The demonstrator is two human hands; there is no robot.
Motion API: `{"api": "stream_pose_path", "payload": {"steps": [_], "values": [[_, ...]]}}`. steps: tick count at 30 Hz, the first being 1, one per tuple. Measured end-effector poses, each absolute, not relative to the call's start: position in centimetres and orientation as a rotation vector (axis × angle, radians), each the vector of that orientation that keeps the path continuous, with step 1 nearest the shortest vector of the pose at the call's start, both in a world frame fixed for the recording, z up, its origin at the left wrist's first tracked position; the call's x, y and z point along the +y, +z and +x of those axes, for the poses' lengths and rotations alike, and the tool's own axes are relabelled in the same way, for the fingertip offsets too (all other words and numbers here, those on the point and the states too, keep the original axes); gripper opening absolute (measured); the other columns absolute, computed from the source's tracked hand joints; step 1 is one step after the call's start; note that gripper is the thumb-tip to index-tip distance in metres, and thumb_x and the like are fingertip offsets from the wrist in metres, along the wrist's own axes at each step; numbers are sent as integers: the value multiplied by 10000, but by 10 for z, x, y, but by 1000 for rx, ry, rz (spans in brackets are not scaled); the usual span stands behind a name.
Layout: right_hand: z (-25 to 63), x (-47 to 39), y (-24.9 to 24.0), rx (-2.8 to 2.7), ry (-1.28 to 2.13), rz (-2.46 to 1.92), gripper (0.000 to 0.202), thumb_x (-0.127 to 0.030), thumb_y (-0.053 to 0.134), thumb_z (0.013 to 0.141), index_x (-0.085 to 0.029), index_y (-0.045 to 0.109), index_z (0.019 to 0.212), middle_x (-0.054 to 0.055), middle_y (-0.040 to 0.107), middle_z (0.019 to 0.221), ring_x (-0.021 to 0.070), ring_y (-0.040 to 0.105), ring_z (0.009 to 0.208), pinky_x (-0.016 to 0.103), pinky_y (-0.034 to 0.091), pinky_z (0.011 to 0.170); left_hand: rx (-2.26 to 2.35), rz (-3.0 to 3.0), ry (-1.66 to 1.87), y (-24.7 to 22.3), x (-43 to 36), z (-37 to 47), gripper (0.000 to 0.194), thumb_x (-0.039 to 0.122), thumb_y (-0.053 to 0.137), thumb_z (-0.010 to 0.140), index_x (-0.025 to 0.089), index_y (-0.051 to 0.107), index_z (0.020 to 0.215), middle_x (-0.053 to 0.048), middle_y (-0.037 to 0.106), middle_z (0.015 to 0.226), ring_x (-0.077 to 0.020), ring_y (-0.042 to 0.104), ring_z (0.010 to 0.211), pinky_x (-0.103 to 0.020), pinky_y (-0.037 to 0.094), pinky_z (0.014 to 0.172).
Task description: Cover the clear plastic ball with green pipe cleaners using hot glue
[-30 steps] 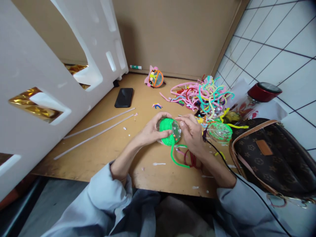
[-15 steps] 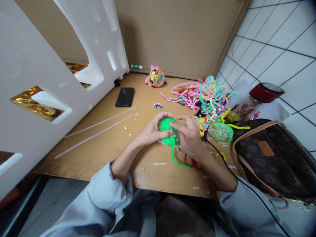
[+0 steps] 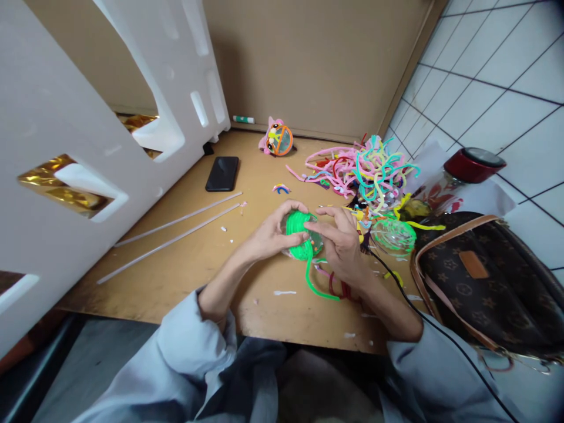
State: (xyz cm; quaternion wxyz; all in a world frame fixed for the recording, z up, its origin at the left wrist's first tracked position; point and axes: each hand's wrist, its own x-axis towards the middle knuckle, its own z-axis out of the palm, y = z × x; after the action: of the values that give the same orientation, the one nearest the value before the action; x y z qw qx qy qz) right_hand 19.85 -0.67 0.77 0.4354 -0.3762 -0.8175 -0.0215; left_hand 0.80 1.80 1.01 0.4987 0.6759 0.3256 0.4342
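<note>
A clear round object wrapped in bright green pipe cleaner (image 3: pixel 300 236) is in my left hand (image 3: pixel 269 235), whose fingers and thumb curl round its left side. From the wrap a loose green strand trails down onto the table. My right hand (image 3: pixel 342 244) is at the right side of the wrapped object, index fingertip touching the green coils, its other fingers apart. Right of it lies a second clear piece with green coils (image 3: pixel 394 236). Between them a yellow tool (image 3: pixel 362 226) with a black cable is partly hidden behind my right hand.
Tangled pink, mint and yellow pipe cleaners (image 3: pixel 370 170) lie behind my right hand. A brown handbag (image 3: pixel 489 282) and a red-lidded jar (image 3: pixel 471 165) stand right. Left are a black phone (image 3: pixel 222 174), two white sticks (image 3: pixel 176 222) and a white plastic frame (image 3: pixel 176 117). A decorated figure (image 3: pixel 279 139) sits behind.
My right index finger has shifted slightly on the green coils, and more of the clear surface shows beside it. My left hand keeps its hold.
</note>
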Motion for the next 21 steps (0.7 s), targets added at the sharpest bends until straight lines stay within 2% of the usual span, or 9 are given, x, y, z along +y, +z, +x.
{"api": "stream_pose_path", "payload": {"steps": [4, 8, 11, 17, 21], "values": [[198, -7, 7, -2038, -58, -972, 349, -151, 418, 963, -270, 739, 1029, 77, 622, 1157, 221, 555, 1059, 406, 417, 872, 768, 1699, 1083, 7, 20, 7, 340, 307, 758, 763, 189, 572, 1022, -74, 602, 1152, -213, 576, 1098, -346, 465, 958], [198, -8, 6, -2011, -17, -962, 373, -95, 440, 917, -283, 740, 1034, 67, 620, 1139, 218, 552, 1039, 402, 415, 877, 779, 1830, 1144, 6, 23, 4, 284, 321, 768, 779, 186, 621, 982, -98, 594, 1187, -254, 517, 1250, -403, 400, 1066], [198, -8, 5, -1971, 41, -923, 394, -70, 444, 887, -288, 742, 1023, 52, 625, 1106, 214, 561, 1031, 405, 421, 898, 776, 1862, 1158, 7, 24, 3, 283, 328, 766, 790, 182, 634, 993, -97, 600, 1166, -246, 531, 1221, -399, 405, 1056], [198, -9, 5, -1926, 113, -966, 374, -77, 435, 884, -252, 740, 1013, 65, 623, 1092, 218, 576, 1038, 408, 444, 901, 790, 1779, 1143, 7, 22, 4, 365, 397, 772, 790, 181, 594, 1024, -73, 623, 1107, -199, 589, 1050, -339, 470, 934], [198, -9, 6, -1960, 72, -983, 370, -86, 437, 892, -271, 735, 1008, 63, 618, 1127, 223, 567, 1056, 424, 441, 907, 771, 1793, 1158, 7, 22, 4, 368, 459, 779, 779, 183, 609, 955, -82, 620, 1107, -221, 579, 1116, -361, 457, 977]]}}
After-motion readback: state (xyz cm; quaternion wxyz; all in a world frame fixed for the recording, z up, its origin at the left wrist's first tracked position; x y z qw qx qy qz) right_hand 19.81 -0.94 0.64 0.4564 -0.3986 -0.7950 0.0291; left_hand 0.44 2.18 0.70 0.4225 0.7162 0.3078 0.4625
